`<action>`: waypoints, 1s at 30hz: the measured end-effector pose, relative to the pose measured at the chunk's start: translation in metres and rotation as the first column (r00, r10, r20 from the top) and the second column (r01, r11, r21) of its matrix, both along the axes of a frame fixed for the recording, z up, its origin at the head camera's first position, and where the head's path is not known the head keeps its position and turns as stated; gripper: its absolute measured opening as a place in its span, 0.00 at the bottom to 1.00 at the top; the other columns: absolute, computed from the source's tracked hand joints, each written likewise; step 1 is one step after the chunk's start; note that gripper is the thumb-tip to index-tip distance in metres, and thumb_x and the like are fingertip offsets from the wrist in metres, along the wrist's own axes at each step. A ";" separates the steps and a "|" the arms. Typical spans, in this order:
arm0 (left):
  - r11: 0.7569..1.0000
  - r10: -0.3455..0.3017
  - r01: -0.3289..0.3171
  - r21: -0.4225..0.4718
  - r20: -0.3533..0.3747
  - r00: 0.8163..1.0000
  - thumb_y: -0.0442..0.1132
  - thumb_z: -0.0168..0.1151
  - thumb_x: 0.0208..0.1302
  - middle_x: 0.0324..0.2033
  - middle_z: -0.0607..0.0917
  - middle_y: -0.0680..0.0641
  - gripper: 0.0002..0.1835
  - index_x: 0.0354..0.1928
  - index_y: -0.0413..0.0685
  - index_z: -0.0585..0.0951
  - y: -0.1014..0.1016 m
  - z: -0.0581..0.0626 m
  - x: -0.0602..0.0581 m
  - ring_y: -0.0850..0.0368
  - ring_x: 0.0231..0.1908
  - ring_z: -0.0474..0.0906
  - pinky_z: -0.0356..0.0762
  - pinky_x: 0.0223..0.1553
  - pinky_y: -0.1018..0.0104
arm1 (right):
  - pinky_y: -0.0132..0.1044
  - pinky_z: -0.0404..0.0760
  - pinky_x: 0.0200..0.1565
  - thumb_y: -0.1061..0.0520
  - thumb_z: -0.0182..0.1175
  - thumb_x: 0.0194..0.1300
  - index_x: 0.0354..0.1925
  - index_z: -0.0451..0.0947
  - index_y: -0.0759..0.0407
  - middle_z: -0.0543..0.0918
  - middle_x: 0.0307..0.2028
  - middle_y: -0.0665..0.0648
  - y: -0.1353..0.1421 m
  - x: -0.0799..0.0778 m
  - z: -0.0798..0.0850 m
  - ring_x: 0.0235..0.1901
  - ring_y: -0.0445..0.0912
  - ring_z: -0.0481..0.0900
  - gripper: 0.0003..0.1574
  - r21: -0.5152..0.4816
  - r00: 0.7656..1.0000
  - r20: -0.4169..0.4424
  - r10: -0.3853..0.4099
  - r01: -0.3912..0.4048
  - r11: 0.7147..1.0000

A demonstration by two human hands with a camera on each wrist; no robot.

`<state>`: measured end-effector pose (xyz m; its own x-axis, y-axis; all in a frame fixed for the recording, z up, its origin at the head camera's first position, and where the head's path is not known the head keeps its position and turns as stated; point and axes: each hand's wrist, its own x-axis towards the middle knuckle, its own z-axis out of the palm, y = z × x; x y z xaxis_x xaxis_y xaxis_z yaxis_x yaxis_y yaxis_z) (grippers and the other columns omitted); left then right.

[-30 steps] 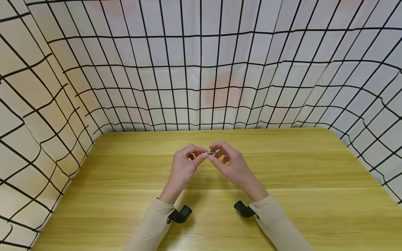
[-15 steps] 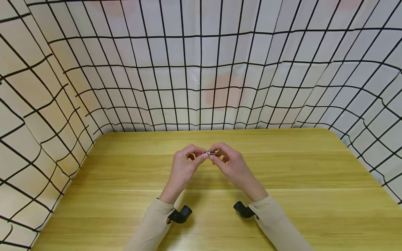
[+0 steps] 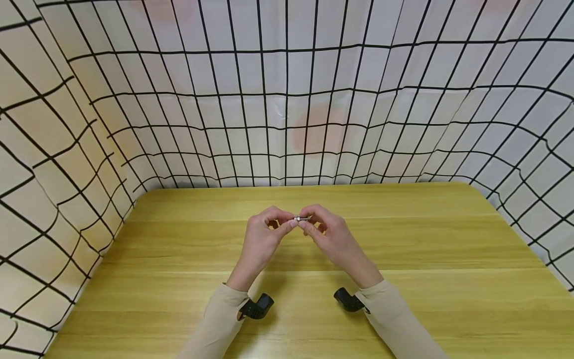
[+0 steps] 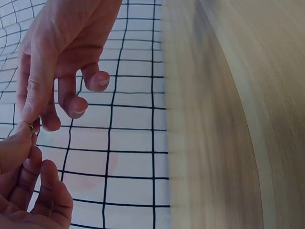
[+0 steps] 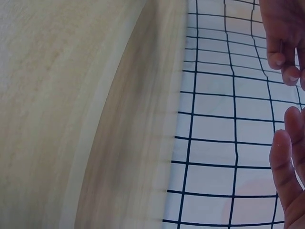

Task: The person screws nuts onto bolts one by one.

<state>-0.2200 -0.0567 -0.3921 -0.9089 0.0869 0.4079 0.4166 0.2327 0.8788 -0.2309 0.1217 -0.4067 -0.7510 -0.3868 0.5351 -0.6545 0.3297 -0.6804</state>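
Near the middle of the table, a small silvery bolt lies level between both hands, with a wider, nut-like part toward its left end. The left hand pinches the left end between thumb and forefinger. From the other side, the right hand holds the piece near that wider part with thumb and forefinger, the shaft reaching in between its fingers. The fingertips cover much of the piece. In the left wrist view the pinch is at the left edge and the bolt is almost hidden. Fingers show at the right edge of the right wrist view.
The wooden table spreads out beneath the hands. White sheeting with a black grid stands along its back and sides. Black wrist-worn devices stick out from both beige sleeves.
The right hand's fingers have shifted very slightly down around the bolt, and the wider part shows a little more clearly. The left hand has kept its pinch and place.
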 end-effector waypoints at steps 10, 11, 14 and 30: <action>1.000 0.004 -0.004 -0.009 -0.030 1.000 0.40 0.69 0.55 0.23 0.79 0.55 0.02 0.31 0.52 0.86 -0.001 -0.004 0.000 0.58 0.26 0.70 0.66 0.30 0.63 | 0.40 0.73 0.25 0.57 0.55 0.67 0.41 0.75 0.50 0.77 0.32 0.45 -0.001 -0.001 -0.003 0.29 0.45 0.77 0.04 0.003 1.000 0.006 0.004 -0.004 1.000; 1.000 0.005 -0.005 -0.011 -0.032 0.999 0.40 0.69 0.55 0.23 0.79 0.55 0.02 0.31 0.52 0.86 -0.001 -0.003 0.000 0.58 0.26 0.70 0.66 0.30 0.63 | 0.40 0.74 0.25 0.56 0.54 0.68 0.41 0.75 0.49 0.77 0.32 0.45 -0.001 -0.001 -0.003 0.29 0.45 0.77 0.04 0.005 1.000 0.009 0.002 -0.002 1.000; 1.000 0.003 -0.003 -0.019 -0.034 0.999 0.40 0.68 0.55 0.23 0.78 0.55 0.02 0.31 0.53 0.86 -0.001 -0.003 0.000 0.59 0.26 0.70 0.67 0.30 0.65 | 0.39 0.74 0.25 0.55 0.53 0.69 0.40 0.75 0.48 0.77 0.31 0.45 -0.001 0.000 -0.002 0.29 0.45 0.77 0.04 0.004 1.000 0.012 -0.001 0.000 1.000; 1.000 0.010 -0.010 0.019 0.001 1.000 0.30 0.65 0.57 0.25 0.79 0.41 0.04 0.34 0.36 0.84 -0.001 0.030 0.019 0.47 0.29 0.71 0.66 0.34 0.61 | 0.36 0.75 0.27 0.52 0.58 0.65 0.45 0.75 0.48 0.79 0.40 0.45 0.002 0.000 0.002 0.34 0.40 0.76 0.09 -0.009 0.998 -0.010 -0.055 0.055 0.998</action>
